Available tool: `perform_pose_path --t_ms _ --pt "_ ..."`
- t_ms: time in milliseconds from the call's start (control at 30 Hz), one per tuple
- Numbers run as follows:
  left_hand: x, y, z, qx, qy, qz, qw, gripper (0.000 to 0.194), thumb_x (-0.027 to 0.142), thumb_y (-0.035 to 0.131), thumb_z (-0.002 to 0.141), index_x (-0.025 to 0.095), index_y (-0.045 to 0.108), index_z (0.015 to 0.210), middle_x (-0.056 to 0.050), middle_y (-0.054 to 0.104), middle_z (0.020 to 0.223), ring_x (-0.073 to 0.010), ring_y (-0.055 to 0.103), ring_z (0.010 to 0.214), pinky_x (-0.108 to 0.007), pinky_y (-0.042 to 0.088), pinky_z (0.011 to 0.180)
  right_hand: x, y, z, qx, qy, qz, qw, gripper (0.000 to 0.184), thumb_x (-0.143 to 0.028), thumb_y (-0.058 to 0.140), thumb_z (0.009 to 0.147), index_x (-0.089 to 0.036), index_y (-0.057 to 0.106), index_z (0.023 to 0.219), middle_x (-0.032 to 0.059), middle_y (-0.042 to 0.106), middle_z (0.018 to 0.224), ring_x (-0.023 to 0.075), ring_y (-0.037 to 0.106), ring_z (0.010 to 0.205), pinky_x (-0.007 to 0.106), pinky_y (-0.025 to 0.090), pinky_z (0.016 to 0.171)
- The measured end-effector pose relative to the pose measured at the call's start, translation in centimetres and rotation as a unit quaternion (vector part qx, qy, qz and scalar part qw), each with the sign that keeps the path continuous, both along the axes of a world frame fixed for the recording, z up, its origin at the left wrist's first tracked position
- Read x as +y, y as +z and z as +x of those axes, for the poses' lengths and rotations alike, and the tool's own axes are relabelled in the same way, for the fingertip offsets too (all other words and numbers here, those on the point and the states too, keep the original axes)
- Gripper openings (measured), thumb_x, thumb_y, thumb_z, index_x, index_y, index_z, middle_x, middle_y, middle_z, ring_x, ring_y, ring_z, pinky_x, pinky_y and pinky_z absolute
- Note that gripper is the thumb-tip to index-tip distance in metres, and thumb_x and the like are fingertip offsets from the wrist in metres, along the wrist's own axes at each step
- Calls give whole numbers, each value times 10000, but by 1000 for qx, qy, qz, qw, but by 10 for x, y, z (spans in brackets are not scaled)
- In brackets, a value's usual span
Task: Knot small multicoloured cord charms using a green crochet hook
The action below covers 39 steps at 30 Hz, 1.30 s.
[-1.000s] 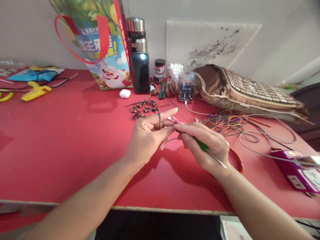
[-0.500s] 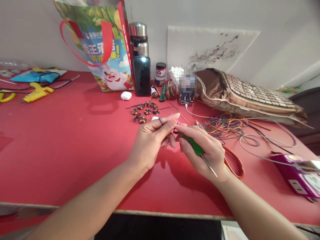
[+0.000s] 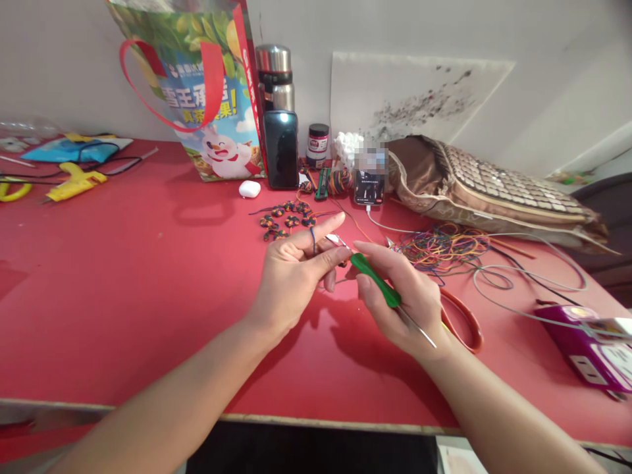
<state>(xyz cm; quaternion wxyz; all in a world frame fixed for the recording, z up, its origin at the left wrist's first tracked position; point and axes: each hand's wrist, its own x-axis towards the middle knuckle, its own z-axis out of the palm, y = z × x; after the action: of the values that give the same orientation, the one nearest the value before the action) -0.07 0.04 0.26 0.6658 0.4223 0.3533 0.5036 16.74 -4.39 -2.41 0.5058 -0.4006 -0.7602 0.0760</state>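
My left hand (image 3: 289,276) is closed, thumb against the fingers, on a small dark crochet piece (image 3: 342,264), mostly hidden. Dark blue yarn (image 3: 313,241) loops round its raised index finger. In my right hand (image 3: 412,289) a crochet hook (image 3: 376,280) with a green handle is gripped between thumb and fingers. Its thin metal tip reaches over the left thumb; a metal shaft also sticks out behind the handle. Beyond the left hand lies a string of multicoloured crocheted flowers (image 3: 291,222) on the red table (image 3: 148,309).
A tangle of coloured yarn (image 3: 442,249) lies to the right, near a quilted bag (image 3: 494,184) and a purple power socket (image 3: 582,345). Phones, a yarn ball (image 3: 340,180), a jar (image 3: 316,146) and a gift bag (image 3: 197,99) stand at the back. A yellow glue gun (image 3: 76,182) lies left.
My left index finger has lifted and straightened away from the thumb, stretching the blue yarn. The hook has drawn back slightly to the right, so more of its metal tip shows.
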Motion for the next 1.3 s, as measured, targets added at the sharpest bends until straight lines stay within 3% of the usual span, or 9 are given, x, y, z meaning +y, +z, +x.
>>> perform_pose_path --t_ms 133,267,467,633,767,933,1033,1167,1300 --pt "0 0 0 -1 -6 2 1000 504 264 956 727 270 838 1217 40 700 706 -60 533 475 -224 424 498 3 2 3 -3 5 50 999 349 -151 627 1021 -228 673 1359 116 796 1060 212 766 863 340 640 740" --pt "1 -1 2 -21 -12 -8 1000 667 265 959 729 238 762 1366 39 704 721 -54 506 479 -224 424 514 3 1 2 2 10 49 999 369 -139 600 1043 -223 660 1397 122 795 1093 208 765 902 336 642 784" --pt "0 0 2 -13 -6 -4 1000 801 256 944 752 222 657 1499 39 696 727 -65 475 526 -229 398 531 0 -7 3 17 -21 4 1000 306 -261 606 1072 -219 665 1370 75 794 938 187 749 747 325 633 712" --pt "-1 0 1 -5 -9 8 1000 792 244 930 761 251 654 1503 21 721 776 -90 519 591 -236 411 554 -2 -9 3 86 3 -49 995 294 -341 612 1074 -228 683 1336 49 775 879 170 715 663 321 612 624" --pt "-1 1 0 -16 -20 7 1000 798 236 929 759 251 649 1506 16 733 788 -93 528 607 -240 417 572 -4 -5 -1 151 3 -93 984 236 -285 671 1042 -236 714 1269 11 757 793 145 680 589 299 592 570" --pt "-1 3 0 -33 -31 -20 999 851 244 942 747 208 617 1533 25 720 758 -79 502 589 -230 403 563 -6 -2 -4 199 27 -106 974 233 -199 668 1032 -248 730 1252 5 772 824 130 687 602 287 601 584" --pt "-2 3 0 -35 -34 -25 999 839 250 943 750 218 625 1526 26 720 757 -78 497 584 -229 399 561 -5 -1 -4 249 49 -120 960 200 -226 679 1031 -250 752 1215 13 776 832 132 676 596 290 598 567" --pt "-2 3 1 -31 -38 -8 999 789 247 920 782 244 638 1518 10 751 788 -87 501 588 -242 409 563 0 1 -5 350 82 -168 918 165 -328 684 1034 -241 777 1140 14 749 785 125 629 539 284 562 512" --pt "-2 1 0 -27 -40 6 999 725 246 913 789 257 681 1476 7 754 788 -88 492 591 -240 414 558 2 4 -3 368 118 -196 901 159 -323 700 1027 -248 792 1134 13 753 790 112 624 528 272 544 502"
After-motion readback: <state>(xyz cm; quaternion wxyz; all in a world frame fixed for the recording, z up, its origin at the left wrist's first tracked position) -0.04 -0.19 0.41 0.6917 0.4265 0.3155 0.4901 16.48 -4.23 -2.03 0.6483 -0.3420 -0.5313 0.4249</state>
